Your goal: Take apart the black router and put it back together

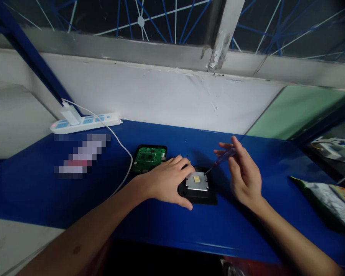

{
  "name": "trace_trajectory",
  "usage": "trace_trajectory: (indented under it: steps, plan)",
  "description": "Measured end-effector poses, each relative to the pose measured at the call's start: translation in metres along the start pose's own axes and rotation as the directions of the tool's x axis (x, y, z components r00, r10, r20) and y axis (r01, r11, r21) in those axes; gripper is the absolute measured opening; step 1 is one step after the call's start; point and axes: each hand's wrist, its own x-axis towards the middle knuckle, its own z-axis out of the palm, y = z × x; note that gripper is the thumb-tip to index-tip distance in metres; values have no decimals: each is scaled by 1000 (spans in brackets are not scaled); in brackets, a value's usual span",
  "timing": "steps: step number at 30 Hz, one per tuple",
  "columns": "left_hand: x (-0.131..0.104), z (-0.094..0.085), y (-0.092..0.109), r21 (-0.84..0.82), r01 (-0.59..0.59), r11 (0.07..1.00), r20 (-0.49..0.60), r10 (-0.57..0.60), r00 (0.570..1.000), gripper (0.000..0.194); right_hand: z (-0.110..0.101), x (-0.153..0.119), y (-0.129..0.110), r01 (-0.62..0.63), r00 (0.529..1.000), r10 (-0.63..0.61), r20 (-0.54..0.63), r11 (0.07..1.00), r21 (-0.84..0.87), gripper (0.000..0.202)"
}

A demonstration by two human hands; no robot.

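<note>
A black plastic housing (211,197) lies on the blue table, with a silver metal plate (201,186) set in it and a small yellowish square pad (196,179) on the plate. My left hand (168,178) spans the left side of the housing, fingers curved at its far edge and thumb by the near edge. In my right hand (244,172) is a screwdriver with a translucent purplish handle (225,155), held between thumb and fingers. Its tip meets the plate's far right corner. Just left of the housing sits a green circuit board (149,154) in a black case, partly behind my left hand.
A white power strip (99,122) with a plugged-in charger stands at the back left, and a white cable (123,147) runs from it across the table (172,226). A blurred-out item (83,155) lies at left. A shiny packet (324,199) rests at the right.
</note>
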Motion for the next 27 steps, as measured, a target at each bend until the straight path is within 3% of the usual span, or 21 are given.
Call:
trace_trajectory:
  steps: [6,10,15,27]
  plan:
    - [0,0,0,-7,-3,1000,-4,3,1000,81,3,0,6,47,993,-45,-110,999,13,47]
    - [0,0,1,0,0,1000,2,0,1000,81,1,1,3,31,996,-27,-80,999,41,38]
    - [0,-1,0,-2,-1,1000,7,1,1000,81,1,0,-4,-25,1000,25,-15,999,29,47]
    - [-1,-1,1,3,-5,1000,2,5,1000,83,1,0,7,56,996,-56,-70,998,-4,46]
